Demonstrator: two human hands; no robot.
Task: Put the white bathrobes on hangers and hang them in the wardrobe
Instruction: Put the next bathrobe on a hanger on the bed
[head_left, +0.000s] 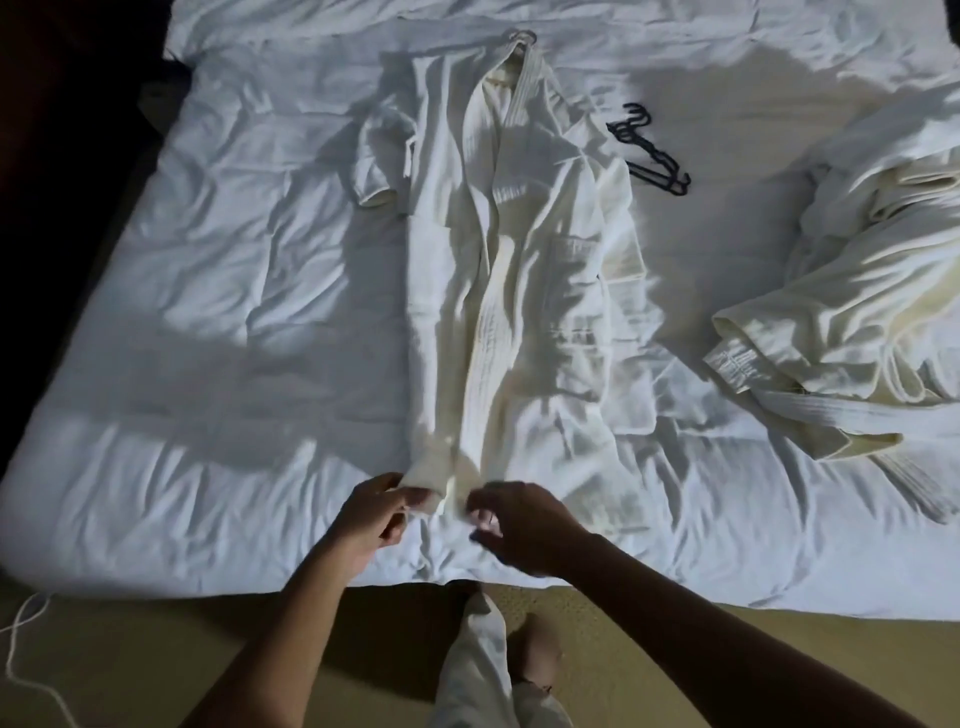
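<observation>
Head view, the only one. Spread lengthwise down the middle of the frame: a white waffle-weave bathrobe (498, 270), collar toward the top, hem toward the bottom, flat on a rumpled white duvet-covered bed (208, 322). At the collar, top centre, a pale hook of a hanger (524, 35) peeping out, so probably already threaded into the shoulders, though hidden under the cloth. Just right of the upper robe, apart from it: a small pile of dark thin plastic hangers (652, 150). Along the right edge: a second cream-white bathrobe (852, 322) heaped in loose folds with its belt trailing. No wardrobe in view.

At lower centre, left hand (376, 512) curled, pinching the left corner of the hem. Right hand (519, 525) blurred, fingers bent at the hem's right side; seemingly gripping the cloth, not certain.

Step in hand, by judgement: straightening the lower part of the laid-out robe before lifting. To do well:
- pull both hem corners evenly toward the bottom of the frame, keeping the front panels overlapped and the belt centred;
- avoid tugging hard enough to drag the collar off the hanger;
- smooth the folded left sleeve;
- lift afterwards by the hook, not by the fabric.

Lower frame: tan carpeted floor (675, 639), a white cord (28, 639) at bottom left.
</observation>
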